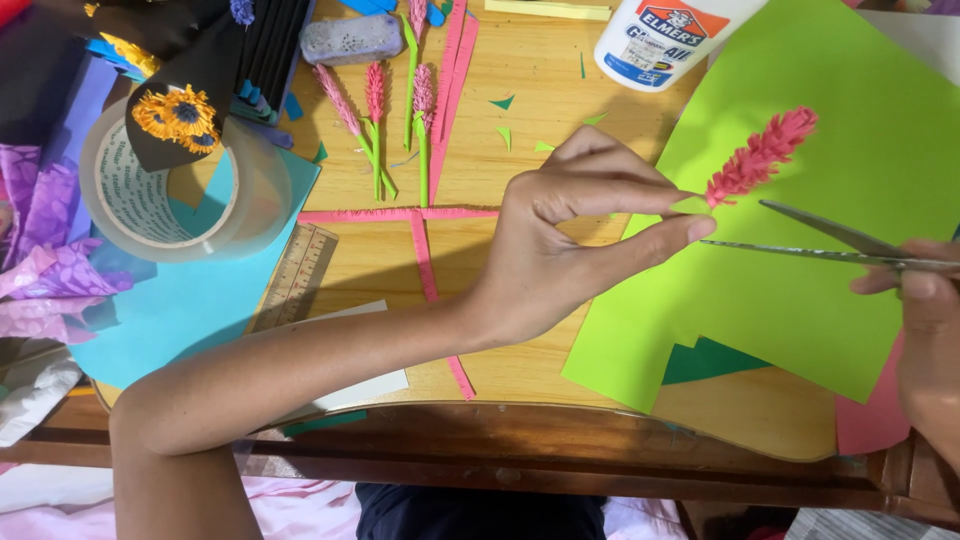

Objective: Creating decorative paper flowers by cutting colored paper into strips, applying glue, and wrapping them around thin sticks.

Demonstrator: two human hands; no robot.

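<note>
A pink paper flower spike is pinched at its base in the grip of the left hand, thumb and forefinger clenched on it, and is held above a lime-green paper sheet on the wooden desk. A pair of scissors is grasped by the right hand, the blades parted and pointed at the spike's base. Finished pink flower stems are laid near a tape roll, and a white glue bottle is seen at the far edge.
</note>
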